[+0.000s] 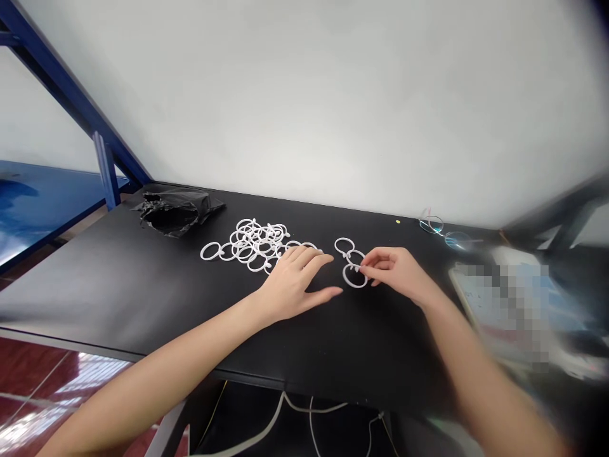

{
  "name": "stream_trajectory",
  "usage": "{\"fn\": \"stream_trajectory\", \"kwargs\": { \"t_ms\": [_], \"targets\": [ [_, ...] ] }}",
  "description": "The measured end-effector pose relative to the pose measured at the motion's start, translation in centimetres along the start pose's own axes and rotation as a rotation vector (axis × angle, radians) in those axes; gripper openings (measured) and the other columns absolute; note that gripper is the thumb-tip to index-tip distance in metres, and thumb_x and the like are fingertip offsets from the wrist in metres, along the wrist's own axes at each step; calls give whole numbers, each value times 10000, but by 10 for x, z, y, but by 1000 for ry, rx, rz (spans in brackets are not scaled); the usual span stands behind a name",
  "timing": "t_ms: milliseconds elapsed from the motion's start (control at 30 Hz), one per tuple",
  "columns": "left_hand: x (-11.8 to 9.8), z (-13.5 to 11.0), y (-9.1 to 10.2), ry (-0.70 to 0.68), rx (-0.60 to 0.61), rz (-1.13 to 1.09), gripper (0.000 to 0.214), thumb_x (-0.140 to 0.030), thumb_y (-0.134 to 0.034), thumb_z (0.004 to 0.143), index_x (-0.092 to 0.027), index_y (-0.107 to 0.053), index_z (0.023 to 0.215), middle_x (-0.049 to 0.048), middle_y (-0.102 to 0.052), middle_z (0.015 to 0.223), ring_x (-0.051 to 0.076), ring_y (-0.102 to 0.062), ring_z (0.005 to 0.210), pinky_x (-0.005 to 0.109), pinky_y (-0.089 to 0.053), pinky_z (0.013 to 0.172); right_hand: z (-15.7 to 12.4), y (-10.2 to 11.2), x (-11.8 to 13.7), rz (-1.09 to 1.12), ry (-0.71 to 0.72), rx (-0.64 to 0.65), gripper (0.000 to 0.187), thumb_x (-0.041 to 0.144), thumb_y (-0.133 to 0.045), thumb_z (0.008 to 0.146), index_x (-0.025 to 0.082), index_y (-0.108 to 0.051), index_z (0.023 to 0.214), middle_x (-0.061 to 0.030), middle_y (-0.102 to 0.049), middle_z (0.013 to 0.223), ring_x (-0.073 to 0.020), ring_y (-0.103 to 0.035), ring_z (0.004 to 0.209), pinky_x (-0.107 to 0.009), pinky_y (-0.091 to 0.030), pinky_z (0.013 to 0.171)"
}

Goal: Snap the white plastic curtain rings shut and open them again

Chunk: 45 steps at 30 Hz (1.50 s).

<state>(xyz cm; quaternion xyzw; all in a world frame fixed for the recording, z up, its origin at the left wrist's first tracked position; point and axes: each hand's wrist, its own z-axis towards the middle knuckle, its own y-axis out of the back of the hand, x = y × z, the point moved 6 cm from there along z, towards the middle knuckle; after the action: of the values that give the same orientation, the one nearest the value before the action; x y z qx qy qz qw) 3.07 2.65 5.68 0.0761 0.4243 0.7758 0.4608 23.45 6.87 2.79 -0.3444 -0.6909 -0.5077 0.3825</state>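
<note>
A pile of white plastic rings (pixel 254 244) lies on the black table (pixel 118 285). My left hand (pixel 295 282) rests flat beside the pile, fingers stretched out over its right edge, holding nothing. My right hand (pixel 397 273) pinches a white ring (pixel 354 277) that lies on the table. That ring is the nearest of a short chain of rings (pixel 346 251) running away from me.
A crumpled black plastic bag (pixel 174 211) sits at the table's back left. A pair of glasses (pixel 440 230) lies at the back right near the white wall. A blurred tablet or paper (pixel 514 304) lies at the right. Cables hang below the table's front edge.
</note>
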Motion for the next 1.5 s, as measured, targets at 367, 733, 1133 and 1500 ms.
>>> {"fn": "stream_trajectory", "kwargs": {
  "t_ms": [367, 733, 1133, 1500],
  "targets": [
    [-2, -4, -17, -2, 158, -25, 395, -481, -460, 963, -133, -530, 1138, 113, -643, 1018, 224, -627, 909, 384, -503, 801, -16, -60, 9, 521, 128, -180, 233, 333, -842, 665, 174, -684, 729, 1, -657, 650, -145, -650, 615, -263, -578, 581],
    [23, -3, -6, 211, 282, -505, 392, -377, -564, 937, -176, -541, 1272, 104, -624, 1164, 136, -640, 796, 315, -555, 775, -16, -61, 17, 566, 147, -72, 188, 354, -772, 759, 190, -698, 812, -4, -654, 760, -138, -646, 696, -239, -587, 558],
    [-11, 1, 0, -50, 127, -183, 422, -408, -300, 1021, -93, -547, 1154, 134, -629, 1006, 199, -615, 843, 333, -539, 729, -63, -67, 49, -34, 886, -464, 252, 58, -627, 858, 227, -660, 1042, -30, -715, 859, -168, -692, 751, -286, -593, 655],
    [-25, -1, 14, -234, -154, 70, 462, -367, -185, 1026, -127, -559, 899, 40, -594, 672, 138, -526, 524, 263, -435, 466, -78, -71, 63, -34, 1093, -468, 431, -29, -622, 820, 200, -642, 1184, -64, -725, 889, -193, -700, 763, -321, -610, 621]
  ]
}}
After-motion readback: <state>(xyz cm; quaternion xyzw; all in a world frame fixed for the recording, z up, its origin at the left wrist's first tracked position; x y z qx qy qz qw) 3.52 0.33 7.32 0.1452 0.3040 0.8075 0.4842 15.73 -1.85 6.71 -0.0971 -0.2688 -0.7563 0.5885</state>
